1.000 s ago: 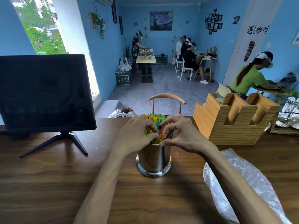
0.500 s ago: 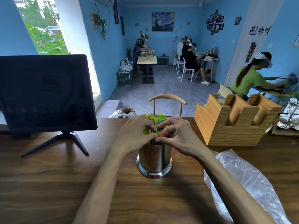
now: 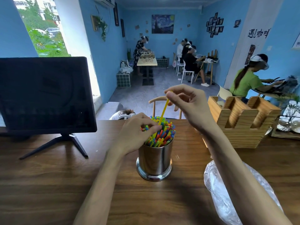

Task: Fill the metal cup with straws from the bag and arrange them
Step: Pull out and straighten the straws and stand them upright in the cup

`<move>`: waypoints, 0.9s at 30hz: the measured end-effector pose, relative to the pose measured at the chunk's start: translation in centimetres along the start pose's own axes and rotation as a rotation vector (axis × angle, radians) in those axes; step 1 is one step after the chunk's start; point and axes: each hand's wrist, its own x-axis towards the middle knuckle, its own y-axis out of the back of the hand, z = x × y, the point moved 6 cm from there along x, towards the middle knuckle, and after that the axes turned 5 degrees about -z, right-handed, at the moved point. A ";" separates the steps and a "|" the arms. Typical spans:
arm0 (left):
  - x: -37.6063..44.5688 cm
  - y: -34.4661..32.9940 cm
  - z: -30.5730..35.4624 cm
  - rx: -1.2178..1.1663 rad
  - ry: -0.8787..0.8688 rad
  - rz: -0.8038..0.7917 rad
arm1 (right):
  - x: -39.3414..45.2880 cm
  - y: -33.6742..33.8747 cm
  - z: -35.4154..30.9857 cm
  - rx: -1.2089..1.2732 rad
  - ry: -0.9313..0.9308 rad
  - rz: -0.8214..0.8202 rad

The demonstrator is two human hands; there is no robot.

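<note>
A shiny metal cup (image 3: 155, 159) stands on the wooden table (image 3: 48, 184), packed with colourful straws (image 3: 164, 133). My right hand (image 3: 186, 101) is raised above the cup and pinches the top of one yellow straw (image 3: 164, 111), whose lower end still sits among the others. My left hand (image 3: 138, 133) rests against the left side of the bundle, its thumb and fingers curled onto the straws. A crumpled clear plastic bag (image 3: 227, 192) lies on the table at the right, partly under my right forearm.
A dark monitor (image 3: 43, 95) on a tripod foot stands at the left. A wooden holder (image 3: 243, 120) stands to the right of the cup. A chair back (image 3: 162, 99) shows behind the table. Several people work at tables further back.
My right hand has left the bundle and risen, drawing one yellow straw up out of the cup. My left hand stays at the straws.
</note>
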 end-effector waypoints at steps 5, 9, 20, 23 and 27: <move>0.1 1.2 0.4 -0.230 -0.009 0.073 | 0.0 1.2 -0.7 0.227 0.070 0.224; -0.2 4.3 -0.3 -0.605 0.100 0.362 | -0.6 1.9 1.6 0.316 -0.020 0.253; -1.0 5.9 -1.6 -1.146 0.205 0.485 | -3.1 1.3 6.9 0.224 -0.260 0.101; -0.9 4.6 -1.1 -1.436 0.118 0.380 | -3.3 1.1 7.3 0.244 -0.284 0.160; -1.2 4.9 -0.4 -1.181 0.027 0.591 | -3.8 -0.2 7.1 0.016 -0.292 0.000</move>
